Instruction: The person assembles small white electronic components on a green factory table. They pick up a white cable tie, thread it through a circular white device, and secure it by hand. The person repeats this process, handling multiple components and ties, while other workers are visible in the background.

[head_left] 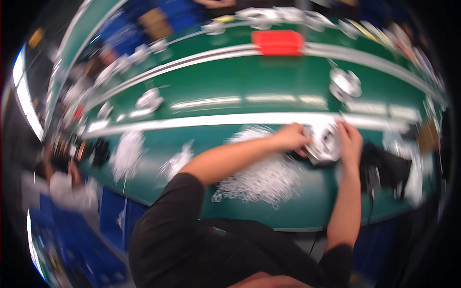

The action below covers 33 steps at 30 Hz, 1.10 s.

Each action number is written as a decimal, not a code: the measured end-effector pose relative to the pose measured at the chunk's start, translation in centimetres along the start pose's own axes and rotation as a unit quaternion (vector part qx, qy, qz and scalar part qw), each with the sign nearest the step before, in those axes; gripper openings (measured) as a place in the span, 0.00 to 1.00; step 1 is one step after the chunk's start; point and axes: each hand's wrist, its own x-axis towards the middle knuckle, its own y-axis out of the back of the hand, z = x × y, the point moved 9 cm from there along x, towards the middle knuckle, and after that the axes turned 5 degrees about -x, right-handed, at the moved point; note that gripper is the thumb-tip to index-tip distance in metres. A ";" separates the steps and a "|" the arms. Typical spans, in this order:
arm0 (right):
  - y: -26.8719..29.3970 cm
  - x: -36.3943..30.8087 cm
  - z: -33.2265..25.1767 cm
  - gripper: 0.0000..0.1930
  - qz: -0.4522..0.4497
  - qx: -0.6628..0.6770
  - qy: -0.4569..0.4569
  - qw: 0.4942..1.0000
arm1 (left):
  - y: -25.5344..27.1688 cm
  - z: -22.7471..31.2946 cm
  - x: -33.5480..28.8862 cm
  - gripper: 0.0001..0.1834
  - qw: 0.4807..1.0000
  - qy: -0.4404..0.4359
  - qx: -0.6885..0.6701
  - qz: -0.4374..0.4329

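Both my hands hold a white rounded housing (324, 143) with dark openings in its face, above the green bench just in front of the white rail. My left hand (292, 138) grips its left edge, fingers curled and thumb against it. On the opposite side my right hand (351, 143) is closed round its right edge. Beneath my left forearm spreads a pile of small white looped parts (261, 182), partly hidden by the arm. Motion blur smears the finer details of the housing.
Smaller heaps of white strands (128, 156) lie to the left. Black bags or cloth (386, 168) sit at the right. Beyond the white rail (206, 121), the green belt carries a white unit (345, 84). A red bin (278, 43) stands farther back. Another person (72, 194) sits far left.
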 end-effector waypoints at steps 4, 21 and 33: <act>0.1 0.8 3.1 0.14 -0.065 0.137 -0.055 0.987 | -0.2 0.7 -1.5 0.14 0.993 -0.022 -0.105 0.050; -0.2 0.2 2.6 0.17 -0.049 0.166 -0.068 0.983 | 3.5 2.6 -1.8 0.13 0.979 -0.105 0.024 0.175; -1.1 -0.5 -1.7 0.15 -0.053 0.028 -0.031 0.998 | 3.2 7.6 1.1 0.17 0.968 -0.212 -0.041 0.124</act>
